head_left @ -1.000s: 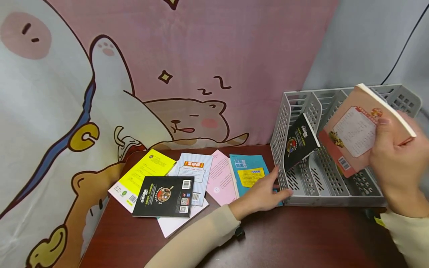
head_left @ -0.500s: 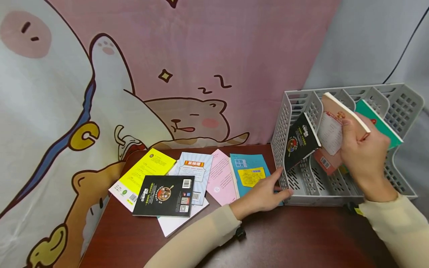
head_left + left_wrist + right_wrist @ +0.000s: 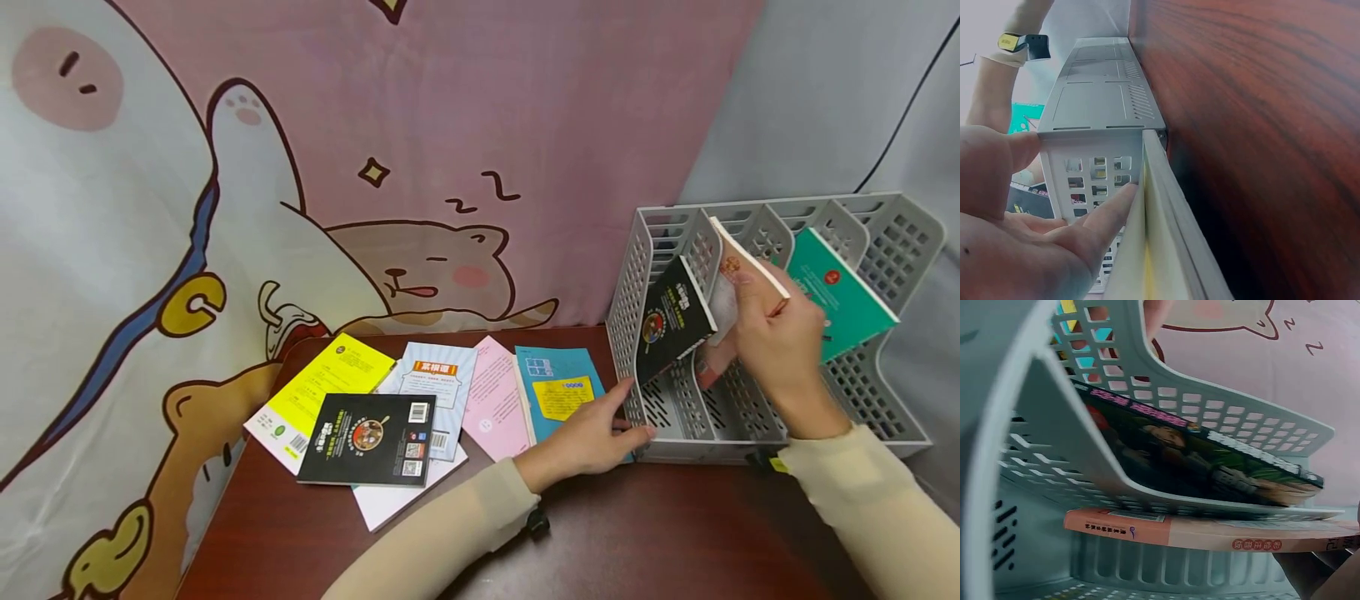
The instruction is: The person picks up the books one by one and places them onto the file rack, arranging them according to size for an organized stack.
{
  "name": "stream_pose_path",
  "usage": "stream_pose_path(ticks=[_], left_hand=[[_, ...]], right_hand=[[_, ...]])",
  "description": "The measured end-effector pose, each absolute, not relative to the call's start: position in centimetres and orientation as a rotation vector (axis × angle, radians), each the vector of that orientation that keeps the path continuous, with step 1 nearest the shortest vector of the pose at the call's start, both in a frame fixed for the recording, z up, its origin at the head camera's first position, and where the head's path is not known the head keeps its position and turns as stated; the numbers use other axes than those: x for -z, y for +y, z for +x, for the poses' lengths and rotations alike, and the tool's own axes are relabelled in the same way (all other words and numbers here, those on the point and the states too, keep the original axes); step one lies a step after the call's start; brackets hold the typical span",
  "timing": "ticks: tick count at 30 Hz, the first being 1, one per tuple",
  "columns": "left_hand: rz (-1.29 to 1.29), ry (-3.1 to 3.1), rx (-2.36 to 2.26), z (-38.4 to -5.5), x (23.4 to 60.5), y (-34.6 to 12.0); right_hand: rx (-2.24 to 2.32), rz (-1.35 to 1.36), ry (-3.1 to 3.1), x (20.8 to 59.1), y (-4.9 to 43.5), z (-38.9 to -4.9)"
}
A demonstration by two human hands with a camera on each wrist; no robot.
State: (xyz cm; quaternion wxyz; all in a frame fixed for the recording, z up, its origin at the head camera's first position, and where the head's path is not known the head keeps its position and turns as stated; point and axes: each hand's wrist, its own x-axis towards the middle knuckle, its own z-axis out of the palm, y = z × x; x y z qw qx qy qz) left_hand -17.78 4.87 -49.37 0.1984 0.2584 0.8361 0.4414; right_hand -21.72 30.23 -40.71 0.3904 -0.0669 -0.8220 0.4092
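Note:
My right hand (image 3: pixel 783 342) grips a salmon-pink book (image 3: pixel 1210 534) by its upper edge. The lower part of that book is down in the second compartment from the left of a grey rack (image 3: pixel 750 452). My left hand (image 3: pixel 592 429) presses the rack's left side wall, its fingers straight and its thumb at the front corner. A black book (image 3: pixel 675 321) leans in the leftmost compartment. To the right of my right hand, a green book (image 3: pixel 847 292) leans in a compartment further along.
Left of the rack, a yellow book (image 3: pixel 330 387), a black book (image 3: pixel 367 442), a pale blue book (image 3: pixel 438 375), a pink book (image 3: pixel 495 400) and a teal book (image 3: pixel 558 375) lie on the dark red table (image 3: pixel 637 533). A cartoon cloth (image 3: pixel 570 167) hangs behind.
My right hand has moved left and lowered the salmon-pink book from above the rack into the second compartment. The green book has come into sight. My left hand stays in place.

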Motion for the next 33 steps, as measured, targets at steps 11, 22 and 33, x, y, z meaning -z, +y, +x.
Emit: stream_pose_path(ticks=[11,22,33], left_hand=[[0.719,2.337,-1.233,-17.7,49.4,4.8],[0.723,2.335,-1.239,-17.7,49.3,4.7],[0.714,2.337,-1.236,-17.7,49.3,4.7]], right_hand=[[-1.152,-0.287,-2.302,43.2,30.3,-22.1],[-1.347,0.117,-2.427,45.3,31.3,-21.7],[-1.511,0.035,-2.355,44.2,32.2,-21.4]])
